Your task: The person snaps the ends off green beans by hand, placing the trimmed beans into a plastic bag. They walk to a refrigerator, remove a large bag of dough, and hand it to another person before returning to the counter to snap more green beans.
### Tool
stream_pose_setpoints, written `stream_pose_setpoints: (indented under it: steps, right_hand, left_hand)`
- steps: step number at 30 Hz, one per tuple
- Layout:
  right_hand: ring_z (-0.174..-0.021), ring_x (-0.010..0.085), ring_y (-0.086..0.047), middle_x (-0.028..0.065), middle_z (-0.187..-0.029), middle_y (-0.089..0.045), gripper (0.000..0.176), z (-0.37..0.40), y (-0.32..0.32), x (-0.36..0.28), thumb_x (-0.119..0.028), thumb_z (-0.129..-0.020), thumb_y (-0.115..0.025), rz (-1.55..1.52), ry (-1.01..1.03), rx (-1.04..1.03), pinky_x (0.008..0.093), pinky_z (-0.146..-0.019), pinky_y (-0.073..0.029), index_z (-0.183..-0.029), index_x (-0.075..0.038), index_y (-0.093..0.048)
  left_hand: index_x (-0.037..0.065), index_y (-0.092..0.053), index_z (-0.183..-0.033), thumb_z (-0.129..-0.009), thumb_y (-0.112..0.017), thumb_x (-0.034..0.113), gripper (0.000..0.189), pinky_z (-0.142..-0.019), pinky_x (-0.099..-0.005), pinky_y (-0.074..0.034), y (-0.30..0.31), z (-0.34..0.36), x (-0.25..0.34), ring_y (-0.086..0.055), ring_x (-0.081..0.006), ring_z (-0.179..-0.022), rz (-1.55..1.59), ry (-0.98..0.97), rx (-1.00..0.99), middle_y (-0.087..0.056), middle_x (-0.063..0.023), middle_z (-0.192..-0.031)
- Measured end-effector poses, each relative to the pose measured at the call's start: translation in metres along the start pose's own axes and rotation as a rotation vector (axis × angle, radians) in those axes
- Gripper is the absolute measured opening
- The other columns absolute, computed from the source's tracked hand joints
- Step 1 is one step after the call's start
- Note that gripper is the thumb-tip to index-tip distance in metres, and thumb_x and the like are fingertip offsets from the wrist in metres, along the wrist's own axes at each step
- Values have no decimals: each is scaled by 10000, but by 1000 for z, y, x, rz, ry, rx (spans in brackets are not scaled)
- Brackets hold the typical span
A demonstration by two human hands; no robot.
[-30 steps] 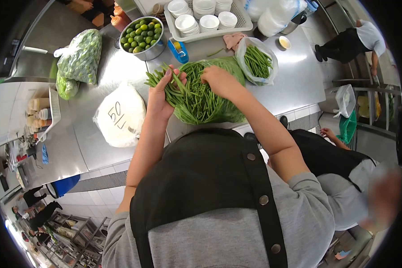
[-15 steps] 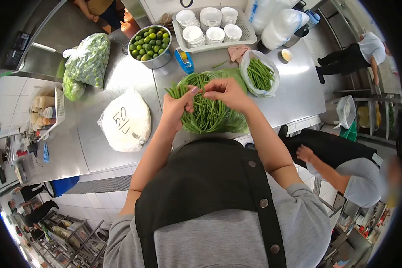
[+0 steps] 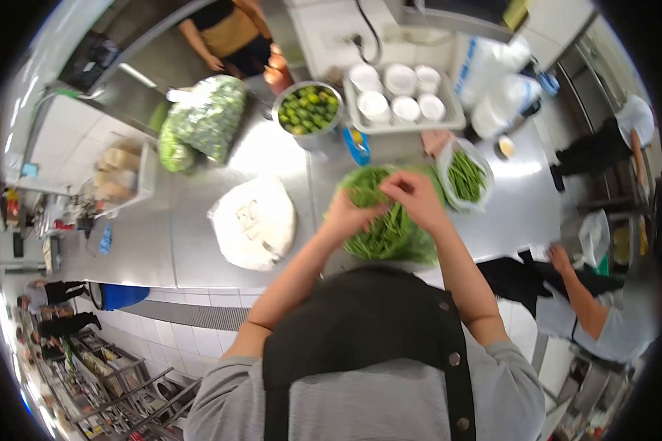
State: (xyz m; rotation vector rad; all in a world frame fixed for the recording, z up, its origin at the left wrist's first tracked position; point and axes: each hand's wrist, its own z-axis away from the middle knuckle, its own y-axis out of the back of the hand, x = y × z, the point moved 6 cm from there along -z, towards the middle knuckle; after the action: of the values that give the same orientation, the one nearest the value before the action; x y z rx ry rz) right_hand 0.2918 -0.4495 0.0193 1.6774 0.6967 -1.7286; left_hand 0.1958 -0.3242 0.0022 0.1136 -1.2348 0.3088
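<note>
Green beans (image 3: 386,239) sit heaped in an open plastic bag (image 3: 424,247), on the near side of the blue tape dispenser (image 3: 357,149), and both hands are right over them: left hand (image 3: 351,215) half curled, right hand (image 3: 417,198) with thumb and forefinger drawn close together, though blur hides whether either has hold of a bean! Good handling here looks like a light fingertip pinch, left fingers steadying without bruising, everything kept low over the heap and clear of the white bag (image 3: 488,173) to the dispenser's right
</note>
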Motion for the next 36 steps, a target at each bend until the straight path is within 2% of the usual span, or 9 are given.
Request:
stream_pose_setpoints:
  steps: [3, 7, 10, 13, 16, 19, 28, 31, 36]
  right_hand:
    - [-708, 124, -569, 46, -802, -632, 95, -1, -3, 0, -70, -888, -703, 174, 127, 130, 286, -642, -456, -882, 8, -649]
    - [-646, 302, -509, 131, -752, -525, 134, 3, -14, -15, -37, -861, -680, 507, 365, 200, 393, -591, -411, -800, 10, -570]
    - [-636, 323, -508, 135, -715, -520, 165, 3, -5, 8, -71, -845, -704, 656, 368, 237, 395, -594, -411, -792, 6, -568]
    - [-627, 256, -549, 108, -684, -567, 188, 10, -1, 32, -145, -904, -687, 776, 39, -18, 361, -617, -439, -819, 4, -608]
    - [-663, 156, -584, 64, -703, -632, 248, 20, -8, 52, -217, -979, -632, 139, -206, -152, 308, -659, -471, -865, 2, -659]
    - [-730, 87, -590, 35, -781, -674, 307, 30, -17, 35, -249, -1026, -575, -187, -200, -188, 263, -692, -482, -908, 13, -684]
    - [-719, 86, -581, 38, -781, -651, 214, 27, -21, 32, -171, -1001, -593, 90, -148, -126, 254, -676, -468, -926, 10, -679]
    - [-716, 117, -587, 56, -783, -631, 196, 24, -27, 27, -147, -990, -592, 89, -34, -17, 280, -671, -464, -909, 16, -665]
    - [-744, 226, -583, 103, -808, -592, 136, 30, -41, -13, -103, -949, -616, 244, 158, -107, 336, -702, -462, -906, 24, -642]
  left_hand:
    - [32, -691, -925, -815, -820, 118, 190, -445, -235, -434, 0, 7, 2, -525, -59, -509, 53, 67, -8, -596, 16, -641]
    - [43, -644, -882, -847, -785, 112, 161, -445, -247, -408, 3, 7, -10, -494, -67, -473, 160, 105, -65, -541, 20, -586]
    - [41, -626, -903, -863, -766, 101, 158, -444, -250, -403, -3, 16, -9, -493, -72, -468, 188, 137, -101, -547, 16, -586]
    - [32, -631, -928, -890, -745, 123, 151, -445, -248, -405, 0, 15, -3, -509, -74, -489, 215, 106, -60, -593, -6, -640]
    - [22, -657, -918, -902, -743, 149, 154, -452, -244, -413, 7, 11, -7, -515, -74, -499, 244, 105, 50, -643, -30, -700]
    - [11, -680, -905, -907, -746, 169, 171, -462, -240, -422, 14, 6, -10, -517, -75, -501, 258, 57, 157, -680, -49, -749]
    - [-11, -683, -873, -910, -744, 168, 193, -471, -243, -421, 24, 14, -3, -514, -75, -512, 349, -102, 304, -689, -67, -771]
    - [-13, -692, -876, -915, -738, 161, 185, -470, -238, -412, 29, 16, -3, -512, -69, -504, 391, -154, 371, -687, -58, -739]
    - [-1, -693, -846, -908, -747, 171, 190, -478, -239, -397, 36, 17, -5, -508, -63, -509, 374, -165, 443, -650, -28, -686]
